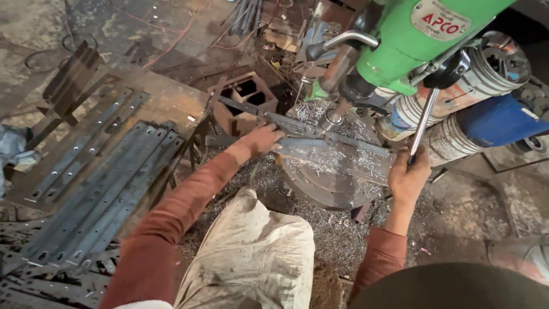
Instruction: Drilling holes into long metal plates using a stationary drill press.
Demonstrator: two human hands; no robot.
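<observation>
So this is a drill press setup seen from above. The left hand [260,140] is pressed down flat-ish on a long metal strip [320,150] that lies across the round drill table [323,186], fingers curled over the strip's near end to hold it there. The strip runs from that hand off to the right, passing right under the drill chuck [330,119], which sits just above or on it, hard to tell if the bit is actually touching. The right hand [409,174] is closed around the lower end of the feed lever [424,123], a thin steel rod coming down from the green drill head [412,40].

Metal shavings [343,229] are everywhere, piled on the strip, the round table and the floor below it. The person's knee in dusty light trousers [257,252] is right under the left arm, sleeves are rust-orange.

Off to the left there's a low surface [171,100] with a stack of flat bars [103,189] with holes along them, laid side by side, well apart from the drill. Behind the strip is a small rusty box frame [247,94], and on the far right a blue motor [500,120] next to the pulley.
</observation>
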